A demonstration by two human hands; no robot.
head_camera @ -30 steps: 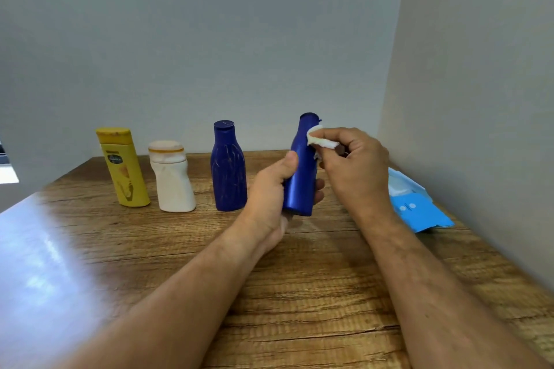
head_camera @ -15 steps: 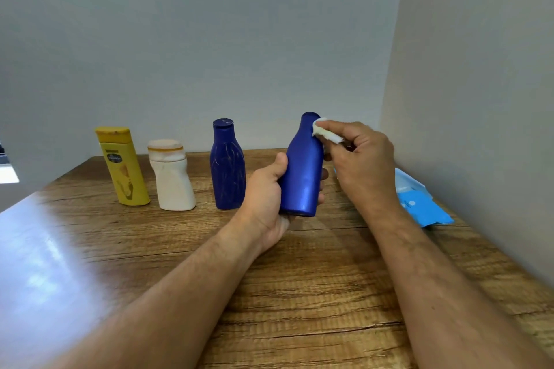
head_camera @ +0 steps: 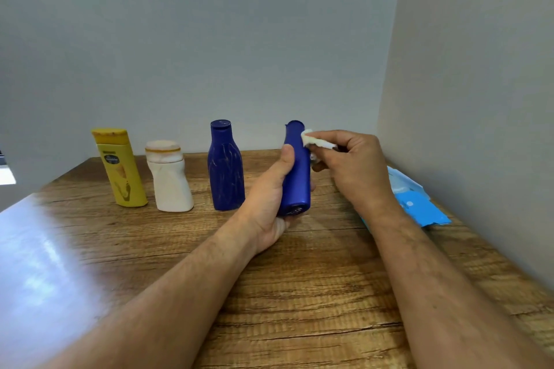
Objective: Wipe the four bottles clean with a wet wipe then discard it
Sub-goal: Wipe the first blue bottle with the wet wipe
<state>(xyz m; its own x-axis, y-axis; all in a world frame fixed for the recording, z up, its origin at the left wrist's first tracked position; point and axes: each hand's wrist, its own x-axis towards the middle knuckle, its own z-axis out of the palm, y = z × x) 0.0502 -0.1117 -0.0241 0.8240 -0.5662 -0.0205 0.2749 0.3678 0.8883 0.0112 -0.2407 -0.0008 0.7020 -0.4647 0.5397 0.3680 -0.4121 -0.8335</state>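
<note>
Bottles are lined up along the back of the wooden worktop [head_camera: 299, 293]: yellow bottle [head_camera: 120, 169] furthest left, then a white bottle [head_camera: 171, 180] with a grubby-looking cap right next to it, then a dark blue bottle [head_camera: 225, 166] with pale streaks on it, all standing upright. Next over, the left hand [head_camera: 271, 198] is wrapped around the lower half of a second blue bottle [head_camera: 296, 171], lifted off the wood and tilted a bit, thumb up along its side. The right hand [head_camera: 356, 163] pinches a scrunched white wet wipe [head_camera: 314, 142] pressed against that bottle's neck just under the cap. Far right, by the wall, a blue wipes packet [head_camera: 419, 208] lies flat, partly behind the right wrist.
</note>
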